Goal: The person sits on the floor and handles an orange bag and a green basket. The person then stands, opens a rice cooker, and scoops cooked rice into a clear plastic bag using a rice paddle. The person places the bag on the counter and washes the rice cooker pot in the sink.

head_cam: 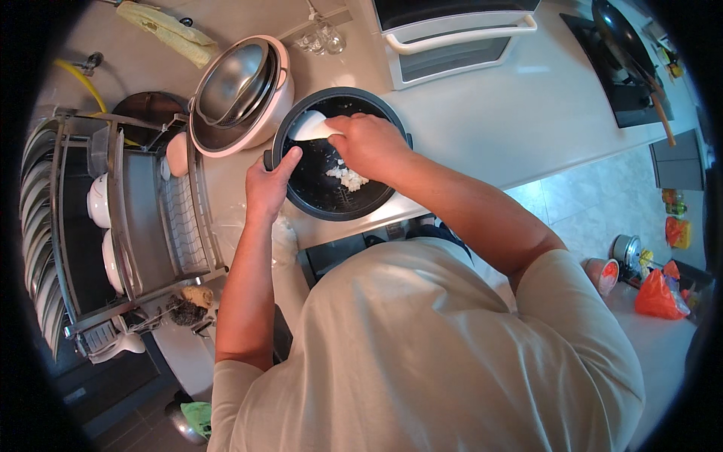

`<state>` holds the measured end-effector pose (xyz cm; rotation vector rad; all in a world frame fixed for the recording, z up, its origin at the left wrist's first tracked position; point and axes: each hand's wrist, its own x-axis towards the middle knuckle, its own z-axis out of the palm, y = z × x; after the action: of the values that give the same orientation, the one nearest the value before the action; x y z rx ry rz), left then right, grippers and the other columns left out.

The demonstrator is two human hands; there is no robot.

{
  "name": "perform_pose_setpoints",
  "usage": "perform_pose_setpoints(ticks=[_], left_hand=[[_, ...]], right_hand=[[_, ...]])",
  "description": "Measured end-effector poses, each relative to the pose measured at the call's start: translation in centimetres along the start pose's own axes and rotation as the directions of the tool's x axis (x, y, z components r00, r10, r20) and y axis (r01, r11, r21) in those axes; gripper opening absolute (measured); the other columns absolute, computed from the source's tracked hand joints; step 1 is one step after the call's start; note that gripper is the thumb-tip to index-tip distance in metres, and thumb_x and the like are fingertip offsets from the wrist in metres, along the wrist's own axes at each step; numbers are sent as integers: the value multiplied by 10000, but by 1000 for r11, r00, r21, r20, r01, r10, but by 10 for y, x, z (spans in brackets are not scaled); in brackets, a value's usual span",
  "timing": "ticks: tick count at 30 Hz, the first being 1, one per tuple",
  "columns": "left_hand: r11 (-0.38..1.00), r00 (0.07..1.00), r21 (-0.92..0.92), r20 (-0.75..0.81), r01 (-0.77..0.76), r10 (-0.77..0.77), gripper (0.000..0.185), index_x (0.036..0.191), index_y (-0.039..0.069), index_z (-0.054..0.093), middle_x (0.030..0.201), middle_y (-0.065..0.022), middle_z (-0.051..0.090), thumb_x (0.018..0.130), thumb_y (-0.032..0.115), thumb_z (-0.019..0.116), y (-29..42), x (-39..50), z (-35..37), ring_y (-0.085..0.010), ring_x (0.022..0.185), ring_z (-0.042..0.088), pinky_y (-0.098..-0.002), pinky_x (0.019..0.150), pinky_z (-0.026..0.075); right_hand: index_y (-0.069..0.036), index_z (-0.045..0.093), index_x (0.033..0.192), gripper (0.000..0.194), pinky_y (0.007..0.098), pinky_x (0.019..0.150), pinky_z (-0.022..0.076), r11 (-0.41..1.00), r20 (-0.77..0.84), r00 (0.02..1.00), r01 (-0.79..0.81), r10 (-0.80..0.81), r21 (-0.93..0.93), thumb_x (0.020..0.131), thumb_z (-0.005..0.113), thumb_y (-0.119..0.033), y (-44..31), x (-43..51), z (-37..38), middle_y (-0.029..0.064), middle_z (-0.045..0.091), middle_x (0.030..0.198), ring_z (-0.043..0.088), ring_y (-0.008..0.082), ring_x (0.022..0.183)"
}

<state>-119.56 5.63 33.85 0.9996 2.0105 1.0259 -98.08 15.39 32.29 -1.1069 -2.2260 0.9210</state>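
Observation:
A dark rice cooker inner pot (308, 198) stands on the countertop before me. My left hand (271, 183) grips its left rim beside the side handle, thumb over the edge. My right hand (370, 144) reaches over the pot and holds a white rice paddle (310, 126) by its handle. The paddle's blade is inside the pot, near the upper left wall. A small clump of white cooked rice (349, 177) lies on the pot's bottom, below my right hand, with loose grains scattered around it.
Nested metal bowls and a pink-rimmed basin (240, 151) stand left of the pot. Further left is a metal dish rack (116, 198) with plates and bowls. A white oven (452, 48) stands behind, and a wok (621, 34) sits on the hob at right.

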Motion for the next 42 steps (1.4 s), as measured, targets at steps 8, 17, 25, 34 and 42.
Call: perform_pose_setpoints(ticks=[8,17,25,34,42], left_hand=[[997,999,59,-8,-48,49,457,1100,-20,787,967,-57,795,923,391,878,11,-7,4,-112,871,700,-301,826,565],[987,992,113,-33,-118,122,476,1167,-18,781,992,-48,796,934,388,869,14,-15,7,-106,881,693,-296,838,560],[988,995,138,-51,-75,83,436,1162,-5,791,997,-42,802,941,364,862,26,-16,13,-99,897,706,-297,839,567],[981,994,180,-73,-72,86,675,1366,-10,710,1077,-151,821,886,432,886,13,-11,16,-170,990,774,-332,922,575],[984,997,177,-77,-13,28,754,1397,-27,680,1115,-174,813,868,469,886,18,-19,17,-215,1049,779,-346,950,572]], right_hand=[[-76,756,1192,288,508,779,633,937,397,915,192,-65,-290,934,638,-130,-11,-13,11,197,786,1006,785,371,912],[-93,725,1237,275,515,736,614,964,110,987,143,-121,-223,1026,618,-234,-16,-13,-17,204,741,1030,764,384,852],[-78,686,1322,343,502,734,617,863,455,884,311,-108,-398,1006,625,-196,12,-48,6,194,741,990,761,392,857],[-4,673,1276,342,483,679,619,905,206,967,217,-148,-367,967,616,-141,11,-40,-5,220,727,1005,761,394,786],[16,680,1191,286,448,710,638,869,321,947,151,8,-470,937,606,-91,25,-66,-19,204,741,985,785,367,833]])
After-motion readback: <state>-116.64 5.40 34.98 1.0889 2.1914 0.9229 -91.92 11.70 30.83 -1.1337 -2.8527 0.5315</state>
